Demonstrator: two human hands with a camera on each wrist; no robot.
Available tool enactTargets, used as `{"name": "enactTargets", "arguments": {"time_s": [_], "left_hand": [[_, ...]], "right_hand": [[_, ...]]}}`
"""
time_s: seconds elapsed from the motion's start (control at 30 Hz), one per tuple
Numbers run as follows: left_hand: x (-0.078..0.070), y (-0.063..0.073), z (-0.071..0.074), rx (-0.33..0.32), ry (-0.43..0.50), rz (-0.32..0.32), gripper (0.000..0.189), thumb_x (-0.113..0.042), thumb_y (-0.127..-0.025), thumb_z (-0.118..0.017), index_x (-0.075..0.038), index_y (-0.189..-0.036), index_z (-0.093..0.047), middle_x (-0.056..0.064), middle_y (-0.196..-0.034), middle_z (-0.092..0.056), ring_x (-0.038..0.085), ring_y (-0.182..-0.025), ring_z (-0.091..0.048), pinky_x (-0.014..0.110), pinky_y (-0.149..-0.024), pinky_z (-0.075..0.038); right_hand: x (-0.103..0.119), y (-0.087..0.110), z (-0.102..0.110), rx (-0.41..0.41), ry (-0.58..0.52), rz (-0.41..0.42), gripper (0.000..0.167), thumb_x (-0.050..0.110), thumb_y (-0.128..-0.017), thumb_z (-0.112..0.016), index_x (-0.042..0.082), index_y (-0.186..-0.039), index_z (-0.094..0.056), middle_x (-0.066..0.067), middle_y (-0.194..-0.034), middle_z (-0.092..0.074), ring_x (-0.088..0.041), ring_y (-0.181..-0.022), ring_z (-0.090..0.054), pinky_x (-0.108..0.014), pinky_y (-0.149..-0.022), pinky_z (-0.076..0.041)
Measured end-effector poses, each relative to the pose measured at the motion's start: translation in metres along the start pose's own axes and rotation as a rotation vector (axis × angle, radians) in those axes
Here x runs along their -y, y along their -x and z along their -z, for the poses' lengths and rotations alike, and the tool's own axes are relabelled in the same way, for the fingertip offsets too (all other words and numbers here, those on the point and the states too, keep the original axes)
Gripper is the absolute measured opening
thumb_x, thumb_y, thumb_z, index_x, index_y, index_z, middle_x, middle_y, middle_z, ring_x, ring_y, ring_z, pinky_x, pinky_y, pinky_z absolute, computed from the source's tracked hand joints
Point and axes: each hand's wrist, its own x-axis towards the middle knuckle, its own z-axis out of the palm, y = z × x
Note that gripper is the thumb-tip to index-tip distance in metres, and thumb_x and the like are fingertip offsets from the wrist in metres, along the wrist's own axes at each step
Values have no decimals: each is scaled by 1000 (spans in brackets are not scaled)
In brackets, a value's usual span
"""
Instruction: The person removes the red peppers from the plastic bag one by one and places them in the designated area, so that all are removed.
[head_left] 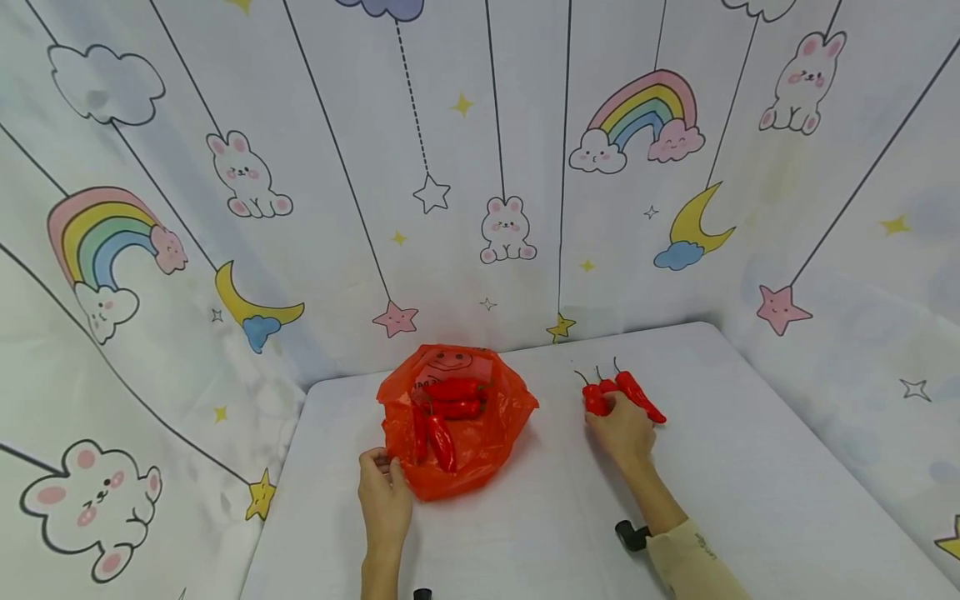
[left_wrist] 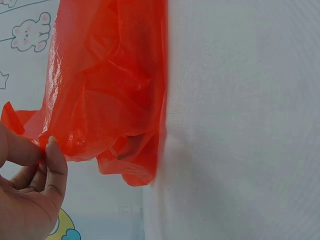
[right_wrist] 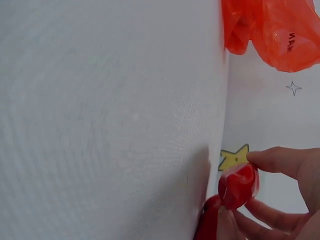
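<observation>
A red plastic bag [head_left: 480, 467] stands with its mouth spread wide, several red chili peppers [head_left: 442, 442] lying inside. My left hand [head_left: 385, 500] pinches the bag's near left rim between thumb and fingertips, as the left wrist view shows close up at the red film [left_wrist: 100, 100]. Over to the right, my right hand [head_left: 624, 429] grips a red chili pepper [right_wrist: 237, 187] between thumb and fingers. Its stem end [head_left: 595, 400] points away from me. Beside it on the table lies another chili pepper [head_left: 637, 395], and a third is partly hidden behind the hand.
The white-covered table [head_left: 525, 542] meets a patterned cloth backdrop [head_left: 337, 208] behind the bag and the peppers. Dark wrist-camera mounts [head_left: 632, 536] show at my forearms.
</observation>
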Motion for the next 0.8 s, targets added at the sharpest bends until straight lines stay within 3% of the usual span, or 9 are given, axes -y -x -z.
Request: {"name": "enactTargets", "arguments": {"time_s": [0.37, 0.8], "left_hand": [[0, 1, 0, -9, -6, -3, 22, 4, -101, -57, 5, -122, -51, 17, -105, -63, 25, -92, -62, 24, -78, -52], [-2, 1, 0, -3, 1, -14, 21, 1, -103, -57, 4, -123, -51, 17, -105, -62, 25, -91, -61, 24, -77, -52]], "right_hand": [[-8, -2, -2, -16, 33, 16, 49, 28, -86, -78, 1, -125, -69, -22, -111, -75, -43, -96, -70, -61, -76, -57], [-9, -4, 1, 22, 59, -16, 59, 29, -79, -87, -1, -127, -68, -24, -113, -74, -45, -102, -67, -60, -75, -57]]}}
